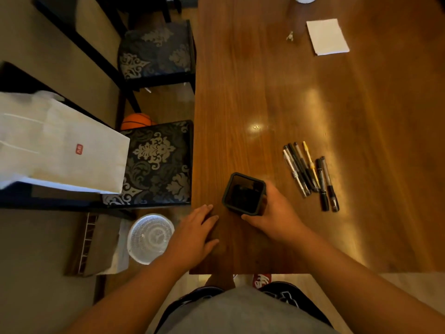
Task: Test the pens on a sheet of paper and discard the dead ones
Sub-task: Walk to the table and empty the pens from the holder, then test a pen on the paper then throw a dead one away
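1. The right hand grips a dark square cup, fingers curled round its side.
2. The left hand rests flat, fingers straight and slightly apart, at the table's near-left corner.
3. The pens lie bunched just right of the cup, apart from both hands.
4. A sheet of paper lies well beyond them, with bare wood between.

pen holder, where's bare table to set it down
Widest bare patch: the brown wooden table between the white sheet of paper at the far end and the row of pens, reaching the left edge. Another lies right of the pens. Crowded: the near edge, where the left hand rests and the right hand grips the black square holder.
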The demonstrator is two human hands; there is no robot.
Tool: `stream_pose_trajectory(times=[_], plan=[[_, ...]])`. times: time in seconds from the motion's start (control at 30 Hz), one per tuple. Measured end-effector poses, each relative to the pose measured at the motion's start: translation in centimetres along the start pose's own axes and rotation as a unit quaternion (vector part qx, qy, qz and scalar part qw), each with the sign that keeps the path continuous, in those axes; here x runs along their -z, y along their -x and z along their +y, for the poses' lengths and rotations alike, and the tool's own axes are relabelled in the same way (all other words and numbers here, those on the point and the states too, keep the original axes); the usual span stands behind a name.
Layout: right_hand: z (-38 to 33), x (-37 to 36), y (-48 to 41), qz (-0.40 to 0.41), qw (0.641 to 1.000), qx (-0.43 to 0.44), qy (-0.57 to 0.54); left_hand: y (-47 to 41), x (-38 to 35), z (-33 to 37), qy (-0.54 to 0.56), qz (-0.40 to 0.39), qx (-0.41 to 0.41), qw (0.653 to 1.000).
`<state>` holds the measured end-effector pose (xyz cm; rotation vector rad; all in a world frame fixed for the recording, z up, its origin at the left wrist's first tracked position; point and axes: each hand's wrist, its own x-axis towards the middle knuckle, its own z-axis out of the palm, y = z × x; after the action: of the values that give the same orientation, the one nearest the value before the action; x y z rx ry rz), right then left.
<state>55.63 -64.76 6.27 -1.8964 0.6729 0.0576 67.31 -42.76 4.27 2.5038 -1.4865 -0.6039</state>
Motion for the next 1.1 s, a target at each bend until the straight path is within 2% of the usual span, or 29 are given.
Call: stream_pose_trajectory(times=[0.2,0.3,0.37,0.43,0.53,0.63,0.83,0.97,1.1], plan=[[0.9,0.3,0.6,0.004,1.000,0.008,0.025,0.0,-0.1,0.3,-0.010,-0.016,0.015,1.000],[1.5,1.2,1.4,0.009,0.997,0.007,0.073,0.0,0.1,0.9,-0.018,-0.017,0.013,1.000],[2.4,2.4,2.5,0.035,0.993,0.002,0.115,0.0,0.2,1.7,-0.018,-0.015,-0.018,1.000],[3.7,4.2,3.9,0.084,0.988,-0.020,0.126,-0.2,0.4,3.1,-0.012,-0.052,-0.065,0.996],[5.9,7.6,5.7,0.158,0.978,-0.079,0.111,-1.1,0.3,6.6,-0.012,-0.115,-0.136,0.984],[7.7,10.8,6.2,0.203,0.957,-0.146,0.144,-3.2,-0.1,11.3,-0.006,-0.132,-0.181,0.975],[8.6,13.7,3.4,0.204,0.938,-0.200,0.194,-8.7,-1.8,17.9,-0.029,-0.074,-0.176,0.981],[8.2,13.9,1.0,0.194,0.929,-0.208,0.237,-10.5,-3.0,18.7,-0.101,-0.089,-0.155,0.979],[8.3,13.7,0.2,0.186,0.922,-0.230,0.251,-11.0,-3.3,18.1,-0.120,-0.110,-0.162,0.973]])
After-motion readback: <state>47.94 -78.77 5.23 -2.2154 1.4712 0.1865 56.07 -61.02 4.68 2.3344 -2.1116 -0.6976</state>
